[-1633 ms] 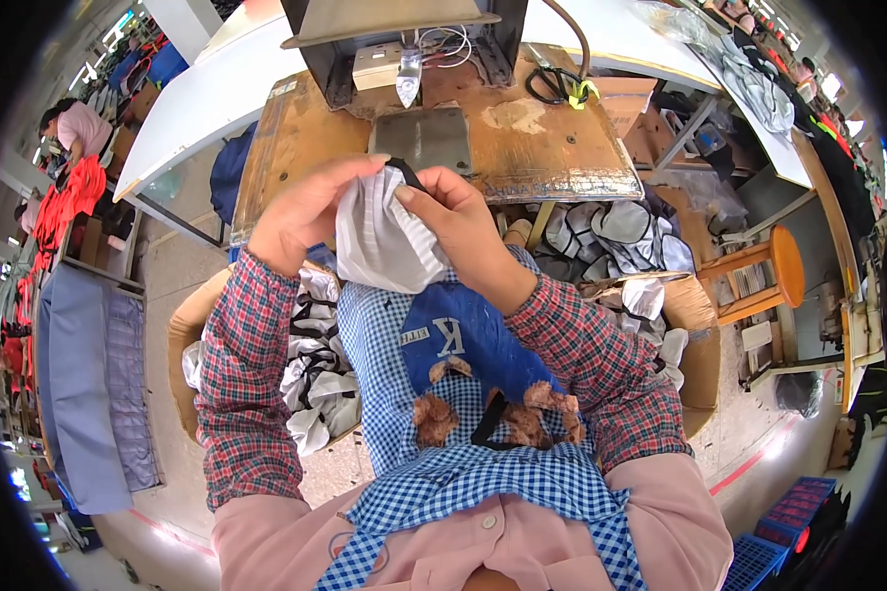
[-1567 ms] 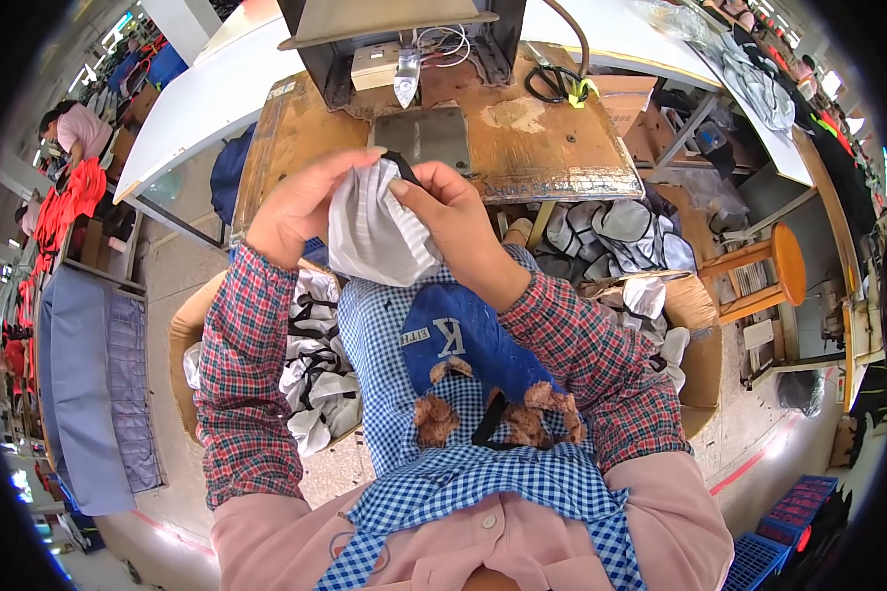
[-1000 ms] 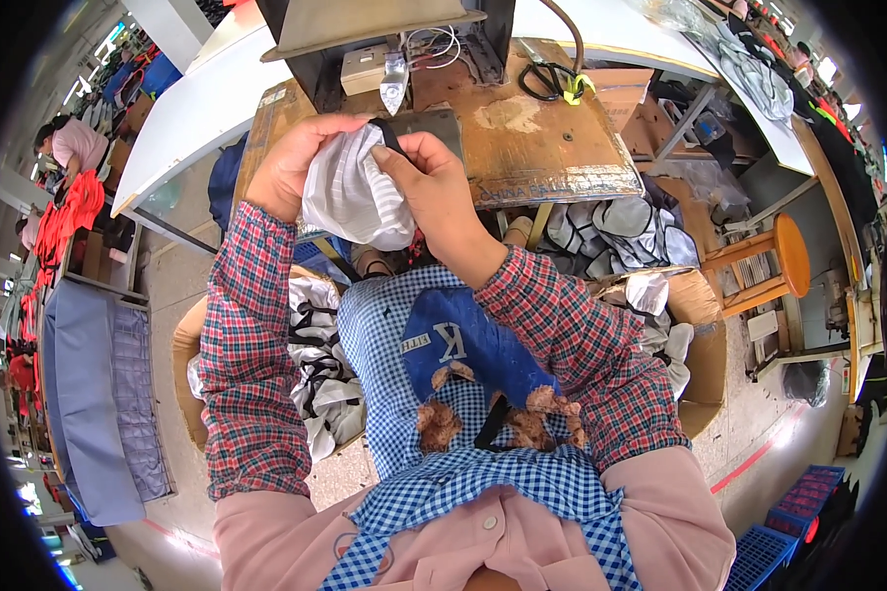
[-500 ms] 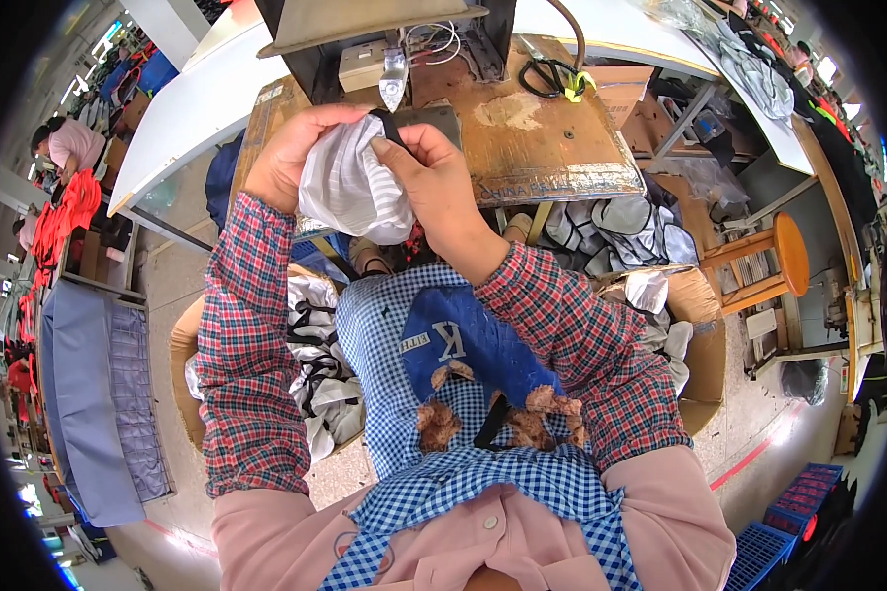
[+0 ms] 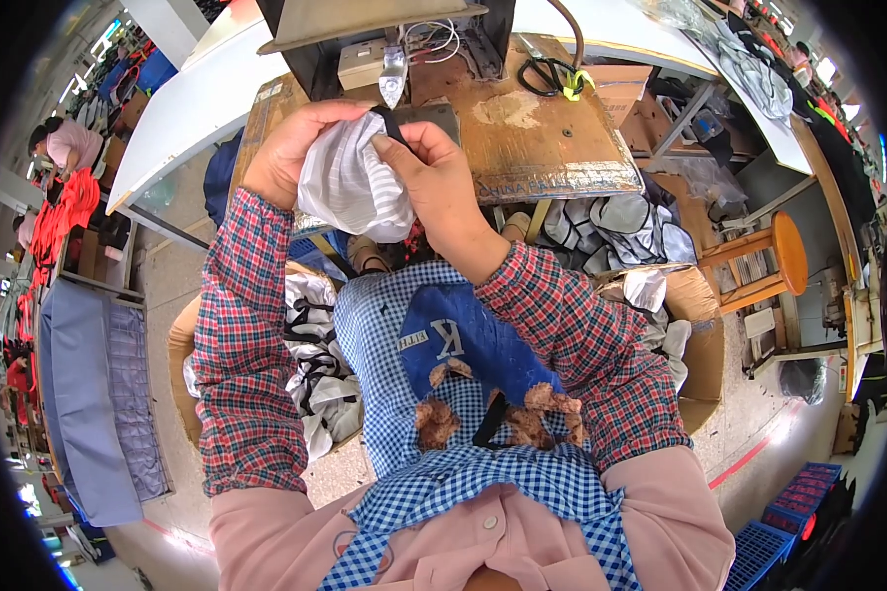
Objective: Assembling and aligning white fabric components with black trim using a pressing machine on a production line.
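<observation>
Between my two hands hangs a white striped fabric piece [image 5: 353,187] with a black strip along its upper edge. My left hand [image 5: 294,148] grips its left side, the thumb along the top and the fingers behind the cloth. With thumb and forefinger, my right hand [image 5: 442,187] pinches the black strip [image 5: 388,124] at the upper right. Just beyond the cloth stands the metal head of a machine [image 5: 393,77] over the worn wooden table [image 5: 532,128]. The fingertips behind the cloth are hidden.
Cardboard boxes of white and black fabric pieces stand left [image 5: 325,384] and right [image 5: 702,345] of my lap. Black-handled scissors [image 5: 552,77] lie on the table. More grey pieces [image 5: 621,231] are heaped below its edge. A wooden stool [image 5: 784,254] stands at the right.
Almost nothing differs. Both hands keep the same hold on the fabric piece, and my left forearm has shifted very slightly left.
</observation>
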